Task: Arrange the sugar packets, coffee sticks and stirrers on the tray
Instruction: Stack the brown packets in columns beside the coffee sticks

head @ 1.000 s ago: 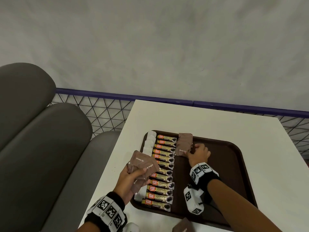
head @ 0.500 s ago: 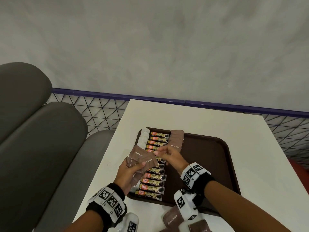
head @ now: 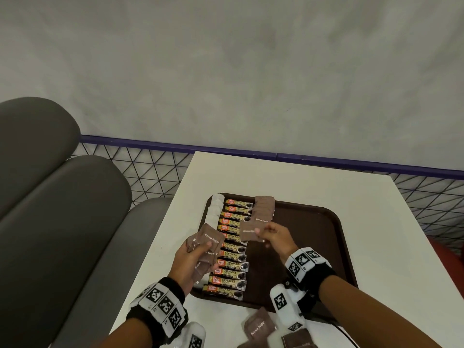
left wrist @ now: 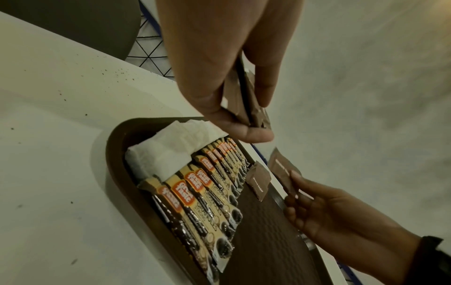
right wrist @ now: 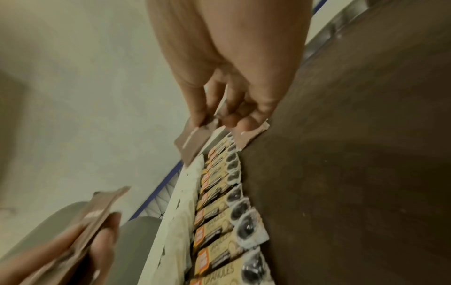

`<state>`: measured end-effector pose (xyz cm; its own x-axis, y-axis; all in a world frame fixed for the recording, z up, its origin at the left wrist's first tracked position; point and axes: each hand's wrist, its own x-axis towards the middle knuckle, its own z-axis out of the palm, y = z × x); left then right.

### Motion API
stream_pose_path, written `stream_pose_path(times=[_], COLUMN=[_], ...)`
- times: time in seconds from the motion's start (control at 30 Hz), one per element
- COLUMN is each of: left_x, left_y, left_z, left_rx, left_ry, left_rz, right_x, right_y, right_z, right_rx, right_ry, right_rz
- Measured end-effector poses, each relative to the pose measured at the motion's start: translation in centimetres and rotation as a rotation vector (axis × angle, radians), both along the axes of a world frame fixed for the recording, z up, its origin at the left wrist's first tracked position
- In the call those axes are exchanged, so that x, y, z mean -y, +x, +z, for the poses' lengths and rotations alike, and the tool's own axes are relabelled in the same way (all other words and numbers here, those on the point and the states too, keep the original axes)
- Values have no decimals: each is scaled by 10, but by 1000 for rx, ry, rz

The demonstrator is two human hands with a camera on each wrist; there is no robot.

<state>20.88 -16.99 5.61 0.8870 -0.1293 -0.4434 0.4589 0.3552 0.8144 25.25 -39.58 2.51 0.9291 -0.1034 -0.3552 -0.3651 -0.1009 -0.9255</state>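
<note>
A dark brown tray [head: 324,237] lies on the white table [head: 301,182]. Along its left side run white sugar packets [head: 216,207], then a column of coffee sticks [head: 232,249], then a short overlapped row of brown sugar packets [head: 264,208]. My left hand [head: 193,257] grips a fanned stack of brown sugar packets [head: 208,241] above the tray's left edge. My right hand [head: 272,234] pinches a single brown sugar packet [head: 248,232] over the coffee sticks, below the brown row. In the right wrist view the pinched packet [right wrist: 192,142] hangs from my fingertips.
More brown sugar packets [head: 258,327] lie loose on the table near its front edge, by my right wrist. Grey padded seats [head: 62,209] stand to the left. A mesh railing with a purple bar [head: 175,146] runs behind the table.
My right hand went from the brown row to the stack in my left hand, took one packet, and now carries it rightward. The left hand stayed in place.
</note>
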Motion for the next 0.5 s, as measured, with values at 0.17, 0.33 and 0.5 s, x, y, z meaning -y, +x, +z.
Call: stream_pose_path(times=[0.17,0.33,0.5], left_x=[-3,-4,-6], left_y=[2,7,10], left_z=[-2,-8,-12], left_rx=[10,-11,-26], left_ry=[3,13,12], left_rz=[-3,4,-14], right_x=[23,24,17], right_y=[14,24,33], right_z=[-20,-33,-35], right_rx=[0,-49,-63], right_ry=[-196,-287,-409], right_rz=[-244,-220,-181])
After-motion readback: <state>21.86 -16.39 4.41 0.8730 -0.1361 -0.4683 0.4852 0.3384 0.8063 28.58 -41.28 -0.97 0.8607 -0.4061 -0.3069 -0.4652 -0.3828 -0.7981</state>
